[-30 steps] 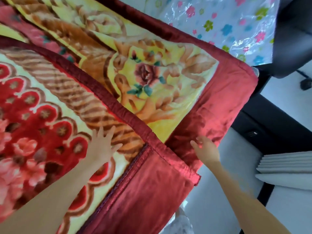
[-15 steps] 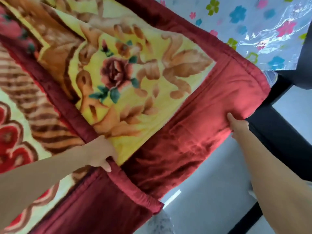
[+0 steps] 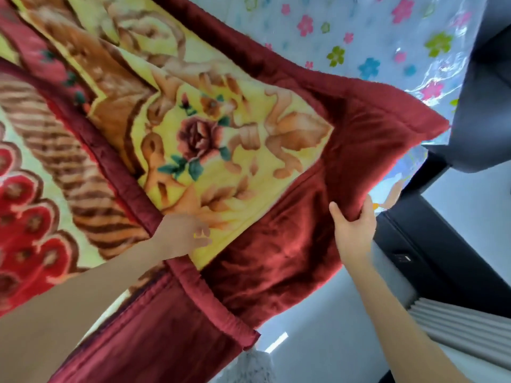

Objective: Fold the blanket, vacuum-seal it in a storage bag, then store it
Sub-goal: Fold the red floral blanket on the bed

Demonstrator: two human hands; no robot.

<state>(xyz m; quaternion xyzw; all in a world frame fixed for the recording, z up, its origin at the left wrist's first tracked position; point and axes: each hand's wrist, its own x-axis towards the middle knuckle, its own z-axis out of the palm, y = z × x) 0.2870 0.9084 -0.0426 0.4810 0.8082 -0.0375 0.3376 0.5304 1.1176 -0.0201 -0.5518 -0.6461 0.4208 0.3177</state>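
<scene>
A thick plush blanket (image 3: 221,139), dark red with a yellow floral panel and a red border, fills most of the view, one layer folded over another. My left hand (image 3: 184,234) grips the dark red bound edge of the upper layer near the middle. My right hand (image 3: 352,226) pinches the lower red border of the blanket, thumb on top and fingers under the fold. That corner is lifted off the surface. Behind the blanket lies a clear plastic storage bag (image 3: 373,37) printed with coloured flowers.
A dark chair (image 3: 486,111) stands at the right edge. Below it runs a black surface edge (image 3: 431,255) and a pale grey floor (image 3: 318,313). Pleated white fabric (image 3: 456,333) lies at the lower right.
Both hands went from lying flat on the blanket to gripping its edges. My right hand moved right along the border and has lifted the corner; my left hand closed on the bound edge.
</scene>
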